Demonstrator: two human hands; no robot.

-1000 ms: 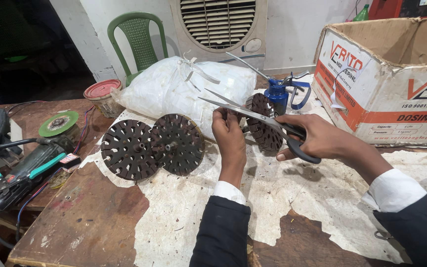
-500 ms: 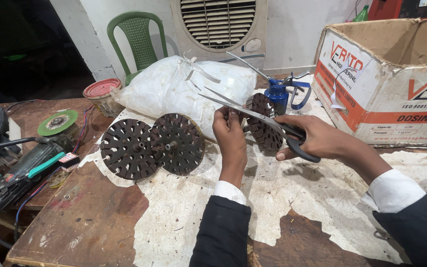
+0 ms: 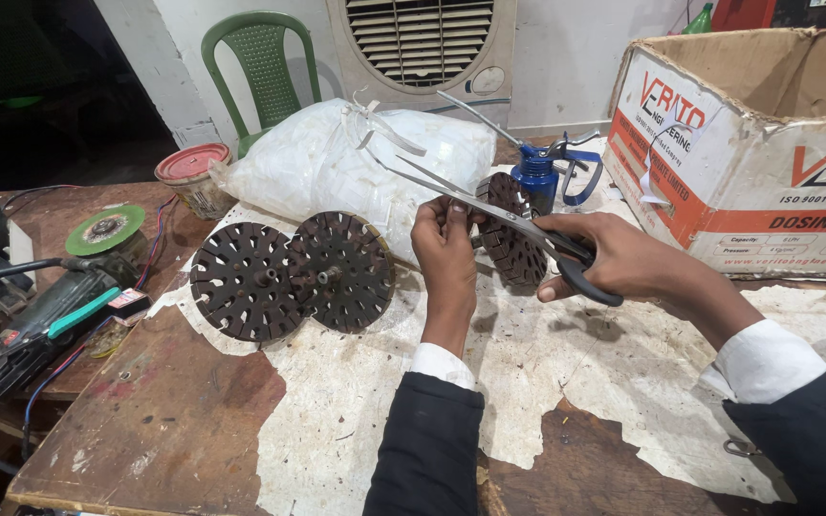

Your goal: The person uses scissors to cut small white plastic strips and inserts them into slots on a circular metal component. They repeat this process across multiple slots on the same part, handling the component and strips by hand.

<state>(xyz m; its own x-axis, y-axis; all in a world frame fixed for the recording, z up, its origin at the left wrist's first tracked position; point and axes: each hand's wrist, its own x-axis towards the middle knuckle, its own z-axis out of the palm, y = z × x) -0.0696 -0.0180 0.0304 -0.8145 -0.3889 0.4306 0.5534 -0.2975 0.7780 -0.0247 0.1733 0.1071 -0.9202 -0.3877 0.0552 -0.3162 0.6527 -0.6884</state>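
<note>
- Right hand (image 3: 623,260): fingers through the black handles of long steel scissors (image 3: 489,205), blades parted, tips aimed up-left.
- Left hand (image 3: 446,239): fingers pinched together at the blades; what they pinch is too small to tell.
- Just behind the blades: dark slotted round metal disc (image 3: 513,247), upright.
- Left: two similar discs (image 3: 289,277), rims touching.
- Cardboard box (image 3: 757,143) close on the right; worn wooden bench (image 3: 164,420) open toward the near edge.

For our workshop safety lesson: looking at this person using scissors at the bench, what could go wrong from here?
1. The open scissors lie right beside the left hand; its fingertips might get nicked.
2. The right hand works close to the blue oil can, which could tip.
3. The angle grinder and its cables crowd the table's left edge.
</note>
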